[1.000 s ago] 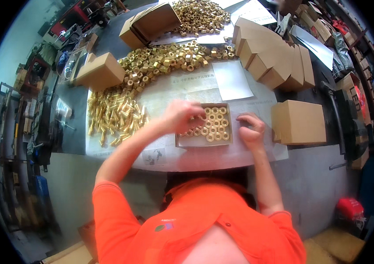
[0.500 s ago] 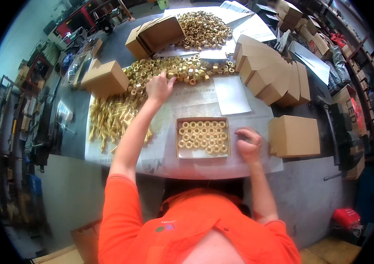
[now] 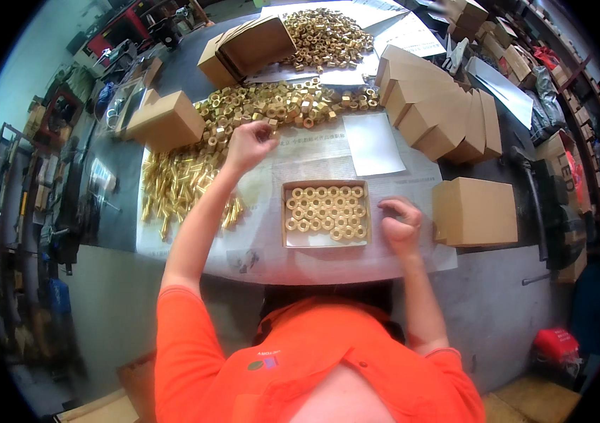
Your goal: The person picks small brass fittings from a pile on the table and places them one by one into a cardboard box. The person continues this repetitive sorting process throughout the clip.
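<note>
My left hand (image 3: 249,146) is pinched at the near edge of a heap of brass hex nuts (image 3: 293,106), a brass nut (image 3: 272,123) at its fingertips. Below it a shallow cardboard box (image 3: 325,243) holds rows of brass nuts lying flat with their holes up; its front left part shows a bare white bottom. Just right of this box my right hand (image 3: 401,224) rests with fingers curled in; its palm is hidden, and I cannot make out anything inside. Left of my left forearm lies a pile of long brass pieces (image 3: 176,187).
A white sheet (image 3: 375,144) lies right of the nuts. Several nested cardboard boxes (image 3: 434,106) fan out behind it. Closed boxes stand at right (image 3: 475,211) and left (image 3: 169,121). An open box (image 3: 247,53) lies tipped beside a second nut pile (image 3: 328,39).
My left hand has drawn back out of the nut heap, slightly toward me, its fingers now closed together. The right hand stays beside the box, and the view has shifted a little.
</note>
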Tool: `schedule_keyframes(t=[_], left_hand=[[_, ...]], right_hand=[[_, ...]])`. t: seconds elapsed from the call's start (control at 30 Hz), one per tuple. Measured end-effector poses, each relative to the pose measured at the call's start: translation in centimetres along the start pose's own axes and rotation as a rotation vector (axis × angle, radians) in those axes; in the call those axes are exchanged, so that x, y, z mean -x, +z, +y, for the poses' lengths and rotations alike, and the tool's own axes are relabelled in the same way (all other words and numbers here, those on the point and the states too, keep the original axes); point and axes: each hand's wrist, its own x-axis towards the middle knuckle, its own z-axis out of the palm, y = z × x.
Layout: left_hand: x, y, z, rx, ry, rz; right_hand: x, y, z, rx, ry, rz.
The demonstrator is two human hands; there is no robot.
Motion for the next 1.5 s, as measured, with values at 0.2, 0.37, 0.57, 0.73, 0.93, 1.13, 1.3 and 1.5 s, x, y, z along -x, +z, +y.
schedule_keyframes(t=[0.2,0.37,0.57,0.73,0.93,1.13,1.3,1.5], left_hand=[[1.7,-0.2,-0.3,-0.359,-0.127,-0.168],[1.7,-0.1,1.0,-0.478,-0.133,-0.244],[2.5,-0.2,0.5,-0.504,-0.038,-0.181],[3.7,-2.2,5.3,-0.308,0.039,-0.252],[8.9,-0.3,10.3,-0.184,0.535,-0.558],[10.2,2.1,10.5,-0.29,0.677,-0.701],[9.9,3.0,9.7,-0.316,0.72,-0.722],[9.4,3.7,9.7,-0.196,0.721,-0.674]], right_hand=[[0.1,-0.1,0.0,0.026,-0.01,0.006],[0.1,0.0,-0.7,0.008,0.063,0.02],[0.1,0.1,-0.5,-0.021,0.071,0.026],[0.2,0.2,0.1,-0.032,0.074,0.04],[0.2,0.2,0.2,-0.037,0.054,0.038],[0.2,0.0,-0.2,-0.023,0.059,0.026],[0.2,0.0,0.0,-0.013,0.07,0.033],[0.2,0.2,0.1,-0.024,0.03,0.045]])
